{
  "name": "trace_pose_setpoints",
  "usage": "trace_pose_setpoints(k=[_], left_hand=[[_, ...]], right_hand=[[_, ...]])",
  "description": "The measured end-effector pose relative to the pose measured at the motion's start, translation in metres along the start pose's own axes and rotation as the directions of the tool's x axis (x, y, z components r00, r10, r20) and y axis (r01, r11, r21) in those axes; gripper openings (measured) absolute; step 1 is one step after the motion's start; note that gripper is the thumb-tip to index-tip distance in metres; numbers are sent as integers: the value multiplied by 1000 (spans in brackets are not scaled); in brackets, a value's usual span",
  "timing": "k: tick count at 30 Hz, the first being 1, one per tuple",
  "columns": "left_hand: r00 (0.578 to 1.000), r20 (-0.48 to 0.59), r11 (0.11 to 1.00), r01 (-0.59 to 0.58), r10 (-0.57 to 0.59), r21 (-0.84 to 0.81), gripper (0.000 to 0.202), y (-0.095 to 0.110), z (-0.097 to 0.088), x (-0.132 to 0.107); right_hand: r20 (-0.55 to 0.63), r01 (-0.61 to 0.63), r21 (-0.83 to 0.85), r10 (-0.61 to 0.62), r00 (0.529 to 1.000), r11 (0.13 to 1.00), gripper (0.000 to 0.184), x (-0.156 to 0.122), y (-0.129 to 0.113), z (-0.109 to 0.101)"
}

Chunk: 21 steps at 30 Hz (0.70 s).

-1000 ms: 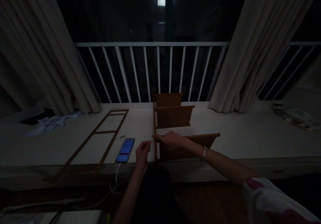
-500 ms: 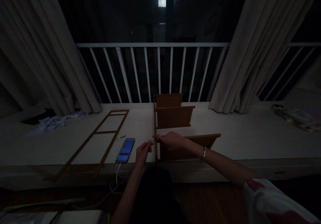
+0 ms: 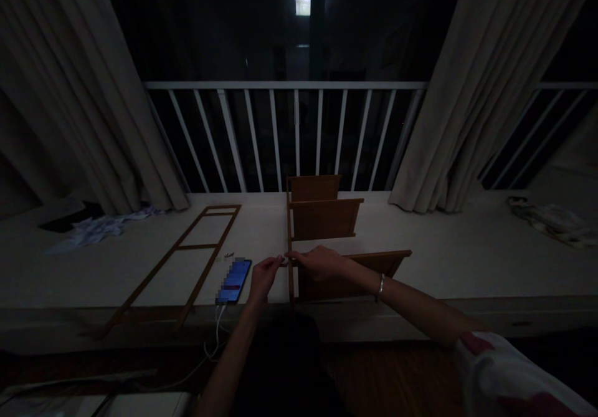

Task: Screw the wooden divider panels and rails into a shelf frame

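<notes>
A brown wooden rack [image 3: 326, 219], one long rail with several panels standing off it to the right, rests on the pale window ledge. My right hand [image 3: 322, 262] is closed over the top of the nearest panel [image 3: 355, 275], its fingertips at the rail. On the rail's left side, my left hand [image 3: 264, 278] is closed in a pinch, fingertips close to the right hand's. Whatever lies in that pinch is too small and dark to name. Left of it, a lit phone [image 3: 236, 281] lies with a white cable plugged in.
A ladder-like wooden frame [image 3: 196, 247] lies on the ledge [image 3: 443, 261] at the left, its near end past the front edge. A few small pieces [image 3: 228, 255] lie beside the phone. Papers [image 3: 100, 229], curtains [image 3: 436, 124] and a white railing [image 3: 284, 85] are behind.
My left hand has shifted slightly up, its fingertips now nearer the rail and the right fingertips. The right hand and the rack stay in place.
</notes>
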<state>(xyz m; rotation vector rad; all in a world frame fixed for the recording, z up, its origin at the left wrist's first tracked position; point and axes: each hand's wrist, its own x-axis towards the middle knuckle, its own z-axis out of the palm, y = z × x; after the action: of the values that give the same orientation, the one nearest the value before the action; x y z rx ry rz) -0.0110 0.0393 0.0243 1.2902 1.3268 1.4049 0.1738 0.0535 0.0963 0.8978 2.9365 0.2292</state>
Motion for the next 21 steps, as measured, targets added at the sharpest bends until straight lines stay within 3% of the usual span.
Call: trace_pose_setpoints(k=[10, 16, 21], left_hand=[[999, -20, 994, -39, 38, -105, 36, 9, -1, 5], [976, -137, 985, -166, 172, 52, 34, 15, 5, 0], [946, -149, 942, -253, 289, 220, 32, 19, 7, -7]], right_hand=[[12, 1, -6, -1, 1000, 1000, 70, 1, -2, -3], [27, -9, 15, 8, 1000, 1000, 68, -1, -3, -6], [17, 0, 14, -1, 1000, 1000, 71, -1, -1, -3]])
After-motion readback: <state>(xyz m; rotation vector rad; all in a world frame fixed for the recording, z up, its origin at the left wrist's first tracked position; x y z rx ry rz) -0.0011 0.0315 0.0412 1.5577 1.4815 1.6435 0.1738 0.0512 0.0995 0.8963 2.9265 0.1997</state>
